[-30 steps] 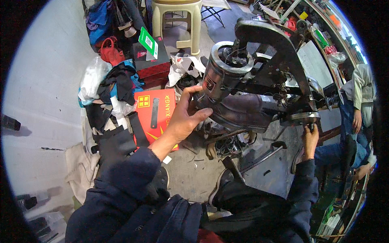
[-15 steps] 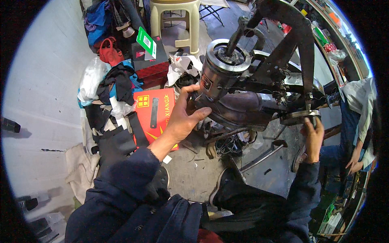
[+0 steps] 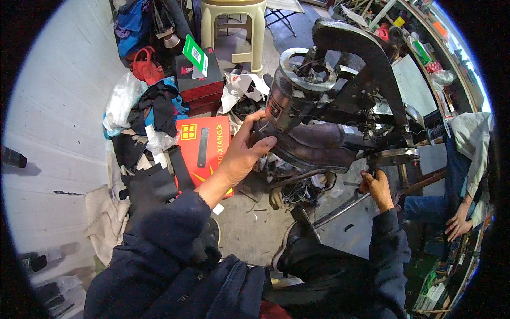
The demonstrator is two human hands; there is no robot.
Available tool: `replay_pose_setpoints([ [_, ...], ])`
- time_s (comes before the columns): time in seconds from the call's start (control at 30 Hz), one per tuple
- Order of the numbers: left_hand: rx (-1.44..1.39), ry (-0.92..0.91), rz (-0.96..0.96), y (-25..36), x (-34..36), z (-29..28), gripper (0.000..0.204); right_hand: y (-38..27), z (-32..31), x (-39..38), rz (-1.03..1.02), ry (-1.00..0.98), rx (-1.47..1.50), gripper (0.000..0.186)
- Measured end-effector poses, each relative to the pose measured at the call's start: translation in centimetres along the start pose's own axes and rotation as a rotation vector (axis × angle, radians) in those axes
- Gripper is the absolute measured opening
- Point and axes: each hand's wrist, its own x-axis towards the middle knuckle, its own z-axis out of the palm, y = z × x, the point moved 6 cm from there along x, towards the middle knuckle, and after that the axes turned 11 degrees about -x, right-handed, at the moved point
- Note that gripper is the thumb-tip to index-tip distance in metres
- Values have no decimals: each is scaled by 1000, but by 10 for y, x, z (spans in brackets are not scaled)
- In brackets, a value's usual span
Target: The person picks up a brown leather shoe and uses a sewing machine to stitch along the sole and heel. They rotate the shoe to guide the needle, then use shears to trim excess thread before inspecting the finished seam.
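A dark brown leather boot [image 3: 313, 151] sits on a black hand-cranked sewing machine [image 3: 366, 45], its pale-rimmed top opening around part of the machine. My left hand [image 3: 244, 154] grips the boot at its heel end, thumb on the near side and fingers behind. Right of the boot is the machine's metal hand wheel [image 3: 394, 156]. Just below the wheel, my right hand [image 3: 378, 187] is closed around a short dark crank handle, mostly hidden by the fingers. The stitching point inside the boot is hard to make out.
An orange-red box [image 3: 199, 154] lies left of the boot, near a dark box with a green card [image 3: 195, 56]. Cloth scraps and bags [image 3: 151, 114] pile by the wall. A cream stool [image 3: 234, 32] stands behind. At right, another person's hands [image 3: 459, 220] rest near a cluttered shelf.
My right hand has moved left and a little nearer me, from the wheel's right side to below it. The machine's upper arm has swung, and the boot's top has shifted slightly. My left hand keeps its grip.
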Motion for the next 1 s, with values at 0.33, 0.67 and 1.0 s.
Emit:
replay_pose_setpoints([
  [0.33, 84, -1, 1, -2, -1, -3, 56, -53, -129, -28, -237, 646, -151, 26],
  [0.67, 55, -21, -17, 2, -3, 0, 55, 56, -34, 28, 20, 245, -112, 16],
  [1.0, 65, 1, -39, -3, -3, -3, 58, -76, -88, -37, -301, 370, -7, 20],
])
